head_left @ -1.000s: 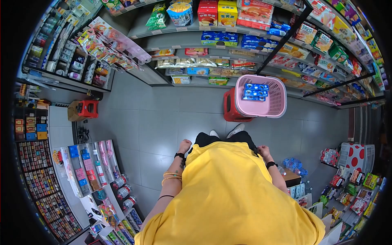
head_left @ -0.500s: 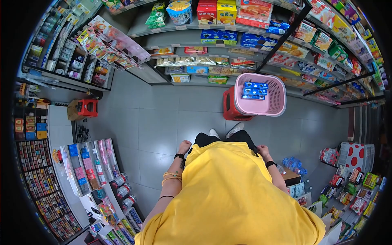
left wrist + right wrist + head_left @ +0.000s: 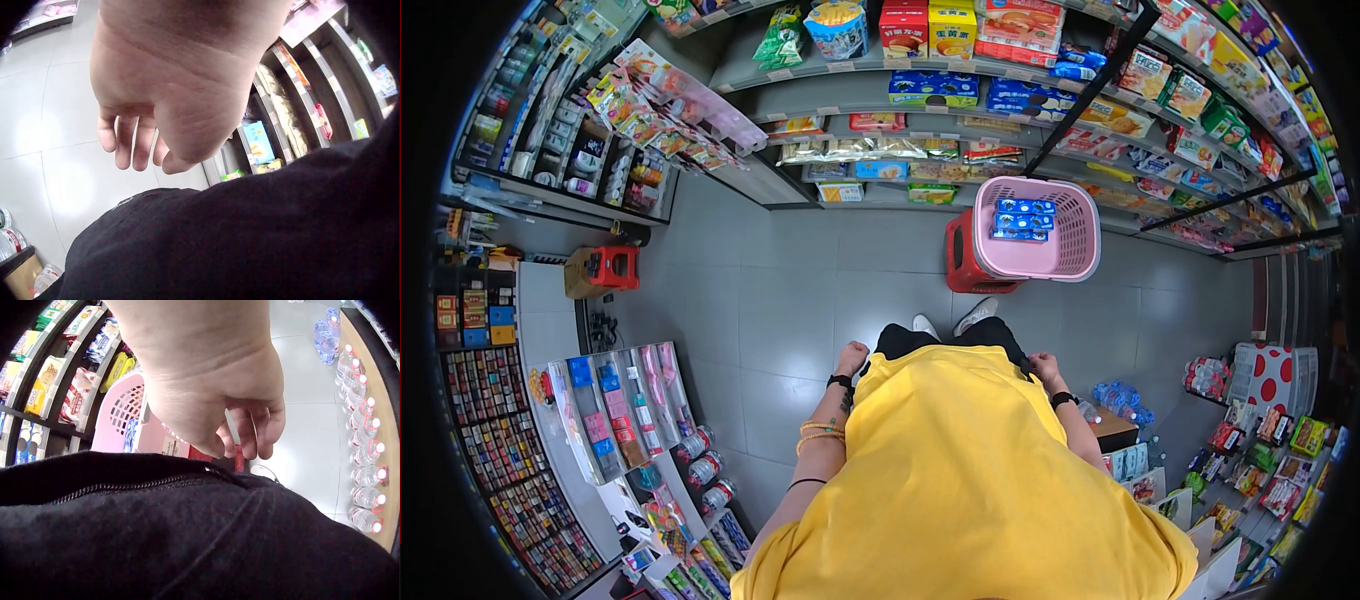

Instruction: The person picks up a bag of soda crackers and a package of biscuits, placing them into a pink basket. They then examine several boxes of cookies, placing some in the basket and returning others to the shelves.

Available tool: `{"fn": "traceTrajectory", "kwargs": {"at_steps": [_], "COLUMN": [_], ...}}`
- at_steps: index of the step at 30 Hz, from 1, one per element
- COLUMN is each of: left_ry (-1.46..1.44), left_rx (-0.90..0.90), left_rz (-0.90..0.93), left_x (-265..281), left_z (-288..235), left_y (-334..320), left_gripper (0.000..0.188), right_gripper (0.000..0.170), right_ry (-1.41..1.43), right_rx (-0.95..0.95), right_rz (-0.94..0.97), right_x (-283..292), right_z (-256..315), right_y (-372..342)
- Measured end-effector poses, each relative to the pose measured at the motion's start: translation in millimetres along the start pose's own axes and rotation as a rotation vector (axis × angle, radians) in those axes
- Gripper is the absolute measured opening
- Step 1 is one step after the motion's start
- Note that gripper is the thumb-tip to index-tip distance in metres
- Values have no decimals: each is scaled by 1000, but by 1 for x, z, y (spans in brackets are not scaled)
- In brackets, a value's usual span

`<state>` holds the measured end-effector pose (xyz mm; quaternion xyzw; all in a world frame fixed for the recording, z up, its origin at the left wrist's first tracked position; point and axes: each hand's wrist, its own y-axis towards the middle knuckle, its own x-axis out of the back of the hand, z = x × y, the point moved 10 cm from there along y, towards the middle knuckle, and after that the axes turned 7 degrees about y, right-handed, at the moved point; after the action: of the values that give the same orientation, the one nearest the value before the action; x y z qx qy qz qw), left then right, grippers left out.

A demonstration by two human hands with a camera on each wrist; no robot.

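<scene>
Grey-tiled aisle (image 3: 790, 300): left hand (image 3: 852, 358), right hand (image 3: 1045, 368) hang with fingers (image 3: 124, 147) loosely curled, empty. Pink basket (image 3: 1065, 258) of blue boxes (image 3: 1022, 220), far and slightly right on red stool (image 3: 960, 255), seems to overhang; a knock could topple it.

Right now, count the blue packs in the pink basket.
3 visible: the far blue pack, the middle blue pack and the near blue pack, in a row inside the pink basket. More may be hidden underneath.

And here are the arms, hanging down either side of the yellow shirt (image 3: 970, 460): left hand (image 3: 853, 357) just off its left front edge, fingers loosely bent, right hand (image 3: 1045, 369) just past its right front edge, fingers and thumb softly curved!
</scene>
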<state>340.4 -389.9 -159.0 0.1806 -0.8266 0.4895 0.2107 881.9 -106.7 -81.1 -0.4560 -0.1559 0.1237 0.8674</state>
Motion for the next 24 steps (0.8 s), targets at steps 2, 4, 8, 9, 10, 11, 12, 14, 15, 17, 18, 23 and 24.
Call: {"fn": "traceTrajectory", "kwargs": {"at_steps": [2,4,8,9,10,11,12,14,15,17,18,23,24], "left_ry": [6,-3,5,1,-3,-10,-17,-10,4,11,8,84,95], "left_rx": [-6,-13,-8,-8,-7,-8,-9,-21,-35,-62,-70,-33,-59], "left_rz": [-7,-9,-14,-13,-12,-12,-10,-16,-22,-12,3,73,64], "left_x": [2,2,5,6,6,6,7,10,13,12,9,5,8], "left_z": [-2,-1,0,0,0,-1,-2,-2,-4,-16,-9,-2,-8], "left_y": [-2,-2,-3,-4,-5,-5,-6,-11,-15,-17,-13,-2,0], "left_gripper": [27,27,27,27,27,27,27,27,27,27,27,26,26], "right_gripper": [9,9,11,11,11,11,11,12,12,12,12,13,12], "right_ry": [4,1,-11,-12,-28,-43,-59,-49,-42,-59,-62,35,42], "right_rx": [-12,-12,3,4,4,3,2,0,-2,-7,-14,34,41], "right_rz": [-9,-12,-8,-8,-5,-2,0,25,34,17,1,12,7], "right_x": [-3,-3,-5,-5,-5,-5,-4,-5,-6,-3,-1,15,18], "right_z": [4,3,-3,-4,-5,-6,-8,-13,-11,-6,-3,24,36], "right_y": [-6,-5,0,2,3,5,7,12,10,8,3,-9,-10]}}
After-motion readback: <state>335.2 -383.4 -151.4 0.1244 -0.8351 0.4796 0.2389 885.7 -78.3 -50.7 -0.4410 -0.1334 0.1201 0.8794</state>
